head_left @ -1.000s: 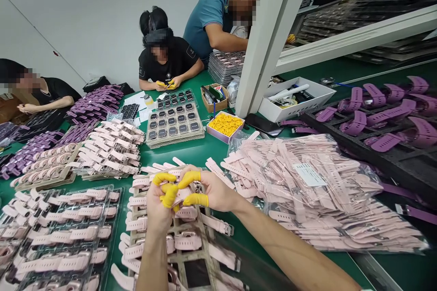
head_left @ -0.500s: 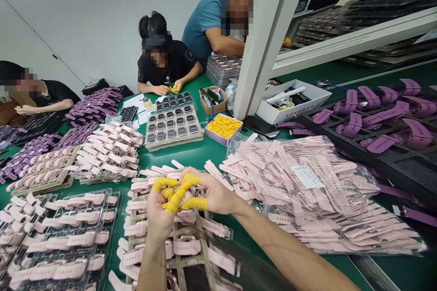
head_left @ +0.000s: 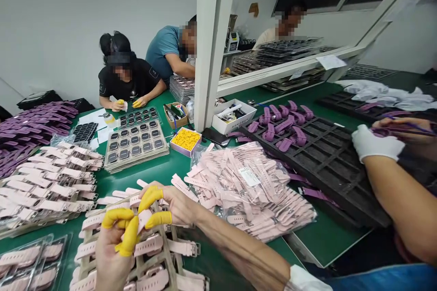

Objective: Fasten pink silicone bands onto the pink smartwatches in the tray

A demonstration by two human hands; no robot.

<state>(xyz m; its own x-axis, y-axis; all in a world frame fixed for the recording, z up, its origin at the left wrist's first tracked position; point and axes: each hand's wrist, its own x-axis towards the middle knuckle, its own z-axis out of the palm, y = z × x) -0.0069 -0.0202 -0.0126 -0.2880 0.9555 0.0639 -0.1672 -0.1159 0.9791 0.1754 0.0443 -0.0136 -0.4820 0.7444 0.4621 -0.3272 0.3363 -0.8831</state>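
Yellow finger cots cover several fingertips of both my hands. My left hand (head_left: 116,241) pinches a pink watch strap (head_left: 144,217) from the left side. From the right, my right hand (head_left: 175,204) has its fingers closed on the same strap. The fingers hide much of it, so I cannot tell whether a watch case is attached. Right below my hands lies a beige compartment tray (head_left: 167,254) holding pink-strapped watches (head_left: 150,245). Beyond my right hand, a clear bag (head_left: 273,213) is heaped with pink straps.
A black foam tray (head_left: 327,154) with purple-strapped watches lies to the right, where a co-worker's white-gloved hand (head_left: 377,143) is close by. Farther back are a box of yellow finger cots (head_left: 186,140), a tray of watch cases (head_left: 136,145) and a white post (head_left: 208,54). Co-workers sit opposite.
My view has swung right, so the table's contents sit farther left. A co-worker's gloved arm has come into view. My hands stay together, and the pink strap between them shows more clearly.
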